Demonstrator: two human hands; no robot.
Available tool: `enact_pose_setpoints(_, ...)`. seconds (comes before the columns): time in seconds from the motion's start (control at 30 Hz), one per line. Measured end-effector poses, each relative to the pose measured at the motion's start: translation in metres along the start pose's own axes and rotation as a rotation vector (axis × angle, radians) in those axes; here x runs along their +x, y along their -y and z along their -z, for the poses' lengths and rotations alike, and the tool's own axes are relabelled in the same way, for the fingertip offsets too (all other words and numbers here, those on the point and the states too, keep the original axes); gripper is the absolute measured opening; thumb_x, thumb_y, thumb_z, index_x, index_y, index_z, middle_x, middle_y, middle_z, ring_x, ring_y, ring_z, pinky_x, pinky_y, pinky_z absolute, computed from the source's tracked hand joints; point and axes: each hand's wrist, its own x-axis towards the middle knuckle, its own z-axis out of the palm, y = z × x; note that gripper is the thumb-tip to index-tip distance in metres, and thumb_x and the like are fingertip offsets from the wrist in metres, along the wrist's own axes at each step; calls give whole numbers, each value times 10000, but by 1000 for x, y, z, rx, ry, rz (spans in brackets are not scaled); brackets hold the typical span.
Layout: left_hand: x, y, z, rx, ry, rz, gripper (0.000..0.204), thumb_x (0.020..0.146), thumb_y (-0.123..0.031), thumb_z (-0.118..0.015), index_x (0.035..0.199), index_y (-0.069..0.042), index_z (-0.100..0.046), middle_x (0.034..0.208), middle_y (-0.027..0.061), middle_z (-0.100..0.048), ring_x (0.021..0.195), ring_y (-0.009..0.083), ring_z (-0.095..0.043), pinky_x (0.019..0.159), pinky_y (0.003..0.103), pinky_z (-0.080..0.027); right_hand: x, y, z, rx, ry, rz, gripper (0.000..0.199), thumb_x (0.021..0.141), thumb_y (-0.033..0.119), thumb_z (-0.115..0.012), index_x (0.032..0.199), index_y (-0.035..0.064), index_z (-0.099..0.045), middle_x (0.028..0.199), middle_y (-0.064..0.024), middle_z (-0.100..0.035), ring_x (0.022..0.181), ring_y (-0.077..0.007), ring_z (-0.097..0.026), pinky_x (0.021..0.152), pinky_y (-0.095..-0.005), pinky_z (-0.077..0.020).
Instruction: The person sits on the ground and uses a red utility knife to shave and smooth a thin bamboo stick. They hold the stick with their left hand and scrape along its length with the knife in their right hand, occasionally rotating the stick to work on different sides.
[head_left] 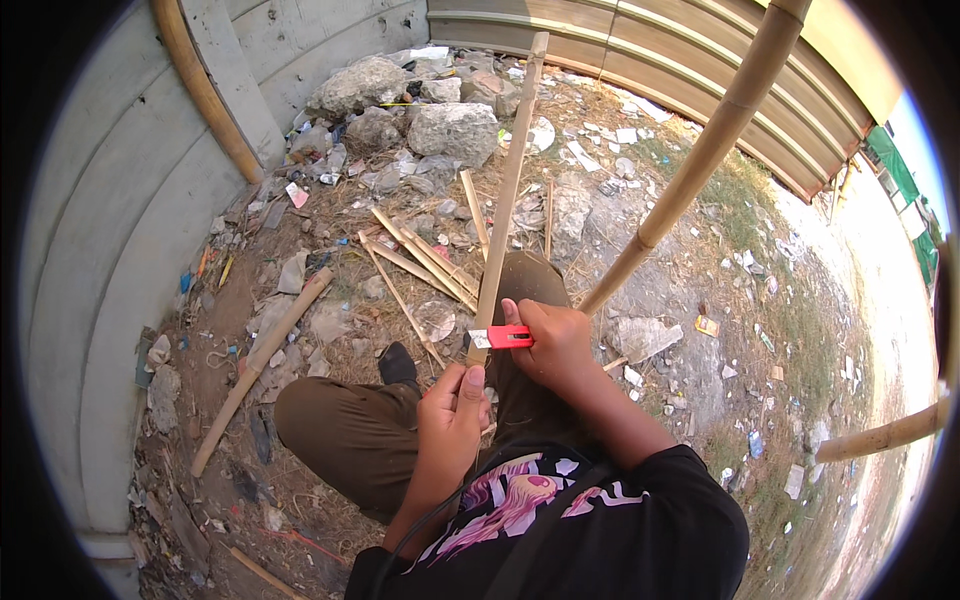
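My left hand [452,412] grips the near end of a long, flat bamboo strip [512,180], thumb lying along it. The strip slants up and away from me, over my bent knee. My right hand [552,340] is closed around a red utility knife [510,337]. The knife's short, pale blade [479,339] lies across the strip just beyond my left thumb. Part of the knife's handle is hidden inside my right fist.
Several split bamboo pieces [425,262] lie past my knees. A thicker bamboo length [262,370] rests at left. A bamboo pole [690,160] slants up at right. Rocks [455,133] and litter cover the ground before a grey wall [100,250] and a metal fence [640,60].
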Motion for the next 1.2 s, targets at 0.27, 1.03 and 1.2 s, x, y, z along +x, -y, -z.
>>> enact_pose_setpoints(0.27,-17,-1,-7,261,-6,-126,350,1089,-294,-552,842,-50,-507,643,-38,-455,568,20,-393,500,218,-326,-11,-19,12,-156,-104,-49,340,975,147,-661,688,72,-495,552,-108,-540,458,-314,-567,451,-437,-428)
enact_pose_setpoints(1.03,-20,15,-10,94,169,35,330,1101,-285,-516,869,-53,-490,649,-52,-436,551,11,-363,488,207,-301,100,-126,32,13,-351,-614,347,986,213,-601,730,-17,-557,618,-179,-574,570,-358,-611,587,-447,-475)
enact_pose_setpoints(1.2,-11,2,1,-145,276,241,398,1110,-385,-465,844,-90,-450,619,-35,-353,485,34,-311,421,206,-233,5,-37,12,13,-168,-104,328,971,139,-670,696,47,-515,546,-120,-493,450,-318,-519,471,-433,-410)
